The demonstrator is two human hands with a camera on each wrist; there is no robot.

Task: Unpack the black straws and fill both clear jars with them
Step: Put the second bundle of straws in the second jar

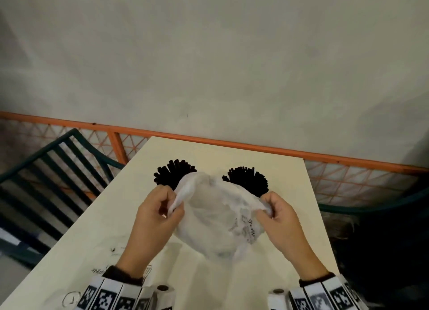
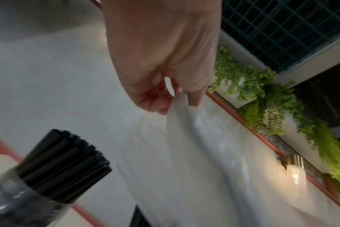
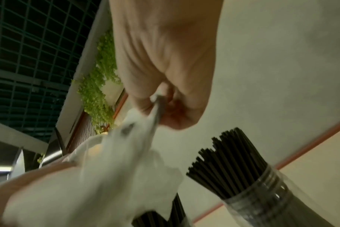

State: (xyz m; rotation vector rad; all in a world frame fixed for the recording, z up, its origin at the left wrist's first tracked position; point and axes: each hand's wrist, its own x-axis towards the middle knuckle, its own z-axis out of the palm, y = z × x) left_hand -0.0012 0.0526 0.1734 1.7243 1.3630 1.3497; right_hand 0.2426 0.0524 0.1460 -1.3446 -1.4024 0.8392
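A thin white plastic bag (image 1: 216, 217) hangs stretched above the cream table (image 1: 97, 228). My left hand (image 1: 160, 207) pinches its left edge, and my right hand (image 1: 276, 214) pinches its right edge. Behind the bag, two bunches of black straws stand up: the left bunch (image 1: 173, 174) and the right bunch (image 1: 248, 181). The left wrist view shows black straws (image 2: 64, 167) standing in a clear jar (image 2: 16, 204), and the bag (image 2: 204, 161) under my fingers (image 2: 155, 101). The right wrist view shows the other clear jar (image 3: 266, 201) packed with straws (image 3: 229, 159). I cannot tell what the bag holds.
A dark green slatted chair (image 1: 46, 182) stands left of the table. An orange rail with mesh (image 1: 232, 144) runs along the table's far edge against a grey wall. Another dark chair (image 1: 380, 228) sits at the right. Green trailing plants (image 2: 272, 104) hang off to the side.
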